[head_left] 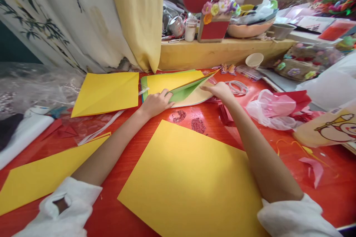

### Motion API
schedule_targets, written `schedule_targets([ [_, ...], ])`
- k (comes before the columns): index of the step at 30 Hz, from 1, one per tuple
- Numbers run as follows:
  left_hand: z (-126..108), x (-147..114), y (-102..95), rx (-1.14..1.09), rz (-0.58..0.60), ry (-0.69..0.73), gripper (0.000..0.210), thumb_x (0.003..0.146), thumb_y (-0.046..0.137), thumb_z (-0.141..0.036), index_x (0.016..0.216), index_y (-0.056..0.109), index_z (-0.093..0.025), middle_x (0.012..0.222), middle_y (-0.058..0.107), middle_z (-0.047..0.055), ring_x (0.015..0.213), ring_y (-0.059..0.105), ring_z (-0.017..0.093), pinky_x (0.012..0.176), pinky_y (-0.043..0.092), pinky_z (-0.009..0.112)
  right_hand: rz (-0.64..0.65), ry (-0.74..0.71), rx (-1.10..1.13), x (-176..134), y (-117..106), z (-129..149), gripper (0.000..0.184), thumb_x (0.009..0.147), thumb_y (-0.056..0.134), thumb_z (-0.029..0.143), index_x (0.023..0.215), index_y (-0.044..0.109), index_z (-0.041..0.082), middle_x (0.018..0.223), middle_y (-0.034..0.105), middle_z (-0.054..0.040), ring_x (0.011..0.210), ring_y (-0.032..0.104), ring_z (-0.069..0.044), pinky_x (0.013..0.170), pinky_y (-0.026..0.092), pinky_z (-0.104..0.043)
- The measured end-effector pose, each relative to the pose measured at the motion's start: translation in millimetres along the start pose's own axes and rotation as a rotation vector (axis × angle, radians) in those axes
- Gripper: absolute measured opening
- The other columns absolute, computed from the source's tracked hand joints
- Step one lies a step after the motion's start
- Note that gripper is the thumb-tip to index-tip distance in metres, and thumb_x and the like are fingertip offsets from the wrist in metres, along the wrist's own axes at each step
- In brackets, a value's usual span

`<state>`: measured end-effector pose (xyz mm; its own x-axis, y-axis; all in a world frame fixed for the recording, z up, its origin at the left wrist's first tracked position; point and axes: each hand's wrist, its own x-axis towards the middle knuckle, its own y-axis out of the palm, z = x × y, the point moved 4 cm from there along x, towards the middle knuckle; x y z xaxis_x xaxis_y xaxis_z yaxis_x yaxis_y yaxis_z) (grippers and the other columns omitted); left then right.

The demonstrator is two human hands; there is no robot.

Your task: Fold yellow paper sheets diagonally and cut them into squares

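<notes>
A stack of coloured paper (172,81), with yellow, green and cream sheets showing, lies at the back of the red table. Its upper sheets are lifted at the right, showing a green underside. My left hand (157,103) is closed on the near edge of these sheets. At the stack's right side, my right hand (219,90) has its fingers closed at the paper's edge; the fingertips are partly hidden. A large yellow sheet (189,177) lies flat in front of me, below both forearms.
A creased yellow sheet (108,92) lies left of the stack, and folded yellow paper (52,166) is under my left forearm. Pink and white plastic bags (272,109) and a printed plastic cup (328,126) stand right. A crowded ledge (178,53) runs behind.
</notes>
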<state>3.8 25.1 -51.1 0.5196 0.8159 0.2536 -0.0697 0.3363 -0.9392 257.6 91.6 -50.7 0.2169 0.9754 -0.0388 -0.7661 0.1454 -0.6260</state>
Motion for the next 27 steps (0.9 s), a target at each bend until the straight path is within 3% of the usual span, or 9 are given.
schedule_targets([
  [4,-1.6,0.2,0.8,0.005,-0.001,-0.002,0.038,0.094,0.029,-0.033,0.116,0.054,-0.014,0.116,0.056,0.016,0.088,0.064,0.028,0.059,0.046,0.033,0.066,0.016,0.111,-0.7,6.2,-1.7,0.037,0.051,0.081,0.029,0.062,0.047,0.022,0.057,0.052,-0.003,0.084,0.06,-0.026,0.059,0.048,-0.027],
  [8,-4.8,-1.3,0.1,0.001,-0.025,-0.03,0.036,0.091,0.036,-0.034,0.117,0.054,-0.015,0.123,0.053,0.016,0.087,0.064,0.029,0.059,0.047,0.034,0.212,0.033,0.353,-2.6,10.6,0.8,0.018,0.068,0.068,0.024,0.07,0.05,0.021,0.063,0.058,-0.0019,0.071,0.061,-0.018,0.059,0.053,-0.027],
  [11,-2.3,-2.1,-1.6,-0.009,-0.05,-0.066,0.036,0.091,0.032,-0.019,0.121,0.052,-0.018,0.133,0.047,0.015,0.088,0.064,0.027,0.06,0.048,0.034,0.303,0.021,0.516,-5.7,6.6,6.7,0.007,0.075,0.058,0.022,0.079,0.052,0.021,0.074,0.063,-0.0029,0.076,0.063,-0.016,0.068,0.056,-0.026],
  [13,2.1,-2.1,-2.9,-0.024,-0.069,-0.092,0.042,0.089,0.029,-0.01,0.124,0.049,-0.02,0.132,0.048,0.014,0.086,0.065,0.025,0.061,0.048,0.034,0.36,-0.005,0.616,-9.7,2.9,12.9,0.011,0.079,0.054,0.029,0.087,0.053,0.021,0.084,0.064,-0.0045,0.086,0.063,-0.016,0.075,0.056,-0.028],
  [17,14.1,-0.6,-3.4,-0.077,-0.122,-0.158,0.045,0.088,0.029,-0.007,0.127,0.048,-0.021,0.115,0.061,0.011,0.086,0.065,0.024,0.066,0.049,0.035,0.465,-0.088,0.748,-21.4,5.8,28.6,0.036,0.083,0.046,0.054,0.099,0.053,0.023,0.096,0.063,-0.0085,0.094,0.062,-0.022,0.077,0.057,-0.036],
  [20,23.7,1.3,-1.4,-0.123,-0.176,-0.22,0.044,0.09,0.028,-0.01,0.127,0.048,-0.019,0.115,0.062,0.009,0.096,0.063,0.024,0.076,0.049,0.034,0.377,-0.065,0.7,-26.0,21.1,32.3,0.032,0.08,0.057,0.039,0.107,0.047,0.027,0.097,0.062,-0.0051,0.09,0.062,-0.019,0.073,0.058,-0.035],
  [24,33.5,1.6,-2.4,-0.184,-0.24,-0.28,0.047,0.091,0.025,-0.012,0.135,0.039,-0.018,0.121,0.06,0.007,0.105,0.059,0.021,0.087,0.047,0.033,0.264,-0.02,0.663,-23.5,42.0,34.6,0.047,0.069,0.058,0.006,0.108,0.043,0.027,0.095,0.06,-0.0019,0.08,0.062,-0.016,0.065,0.059,-0.031],
  [27,35.1,-1.9,-9.1,-0.198,-0.275,-0.273,0.053,0.09,0.025,-0.01,0.141,0.031,-0.021,0.123,0.059,0.008,0.105,0.059,0.021,0.085,0.048,0.032,0.145,-0.045,0.657,-16.8,21.5,42.9,0.042,0.068,0.05,-0.003,0.102,0.045,0.022,0.096,0.06,-0.0024,0.076,0.061,-0.014,0.061,0.057,-0.027],
])
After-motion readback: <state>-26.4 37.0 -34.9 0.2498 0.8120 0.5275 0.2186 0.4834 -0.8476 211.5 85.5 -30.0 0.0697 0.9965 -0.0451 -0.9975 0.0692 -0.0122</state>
